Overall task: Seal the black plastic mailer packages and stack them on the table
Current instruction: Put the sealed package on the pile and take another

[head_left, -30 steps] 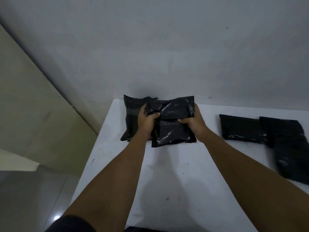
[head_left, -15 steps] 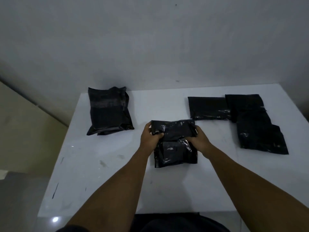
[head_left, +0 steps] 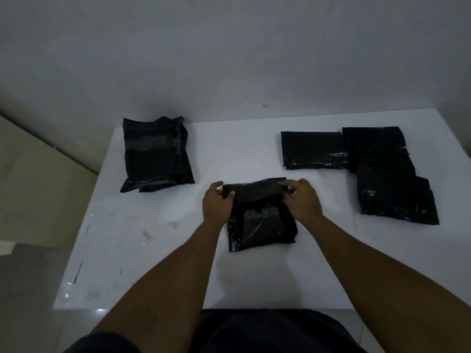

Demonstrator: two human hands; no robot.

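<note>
Hands have carried the black mailer (head_left: 260, 220) away from the stack (head_left: 155, 156) at the far left and laid it mid counter (head_left: 142, 250). Now left hand (head_left: 216, 202) and right hand (head_left: 300, 200) pinch its top flap, one at each end. Sealing looks about to start. More mailers (head_left: 369, 166) wait at the right.

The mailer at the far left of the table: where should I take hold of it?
Take the far-left mailer by its flat near edge, coming from the front. That edge points toward the person and lies free of other packages, while the bulging middle offers no grip.
</note>
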